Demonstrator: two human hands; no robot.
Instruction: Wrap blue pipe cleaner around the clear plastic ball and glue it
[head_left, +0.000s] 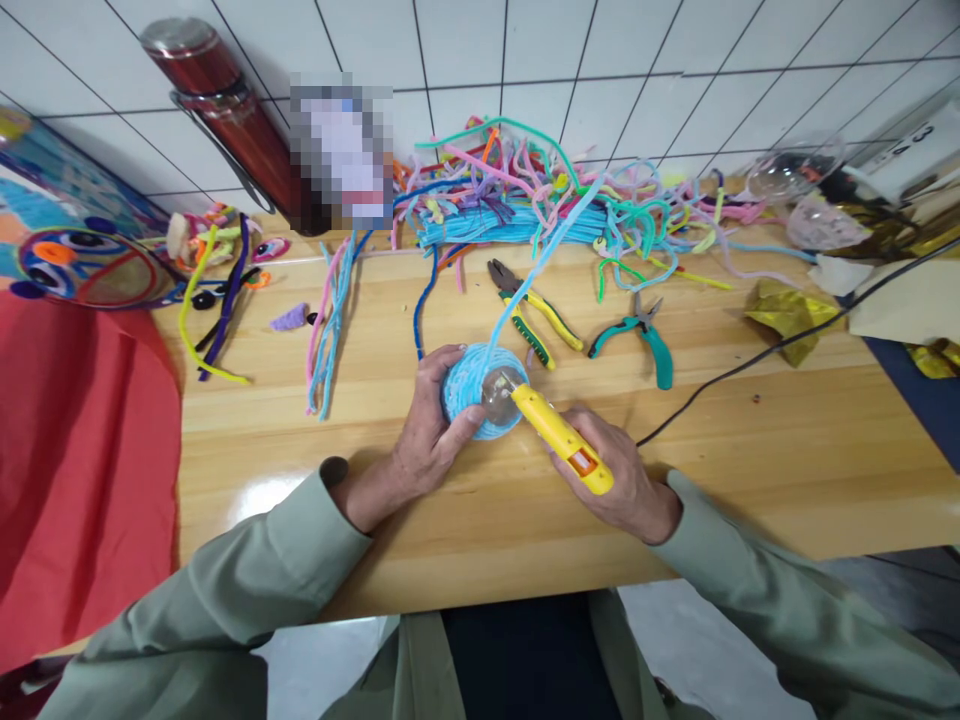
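Observation:
Held in my left hand (433,430) is a clear ball (499,395) wrapped in light blue pipe cleaner (466,385), with a bare see-through patch facing right. A loose blue pipe cleaner end (536,265) sticks up from the ball toward the wall. My right hand (611,470) closes around a yellow hot glue gun (559,435). Its nozzle meets the bare patch, at or just over the surface; I cannot tell if it touches. Beyond the ball lie yellow-and-green pliers (544,315) and small teal cutters (636,340).
A heap of coloured pipe cleaners (517,200) runs along the tiled wall, beside a red thermos (232,120). Blue and pink stems (334,325) lie left. A black cable (750,365) crosses the right side near gold foil (784,318). Red cloth (82,470) covers the left end.

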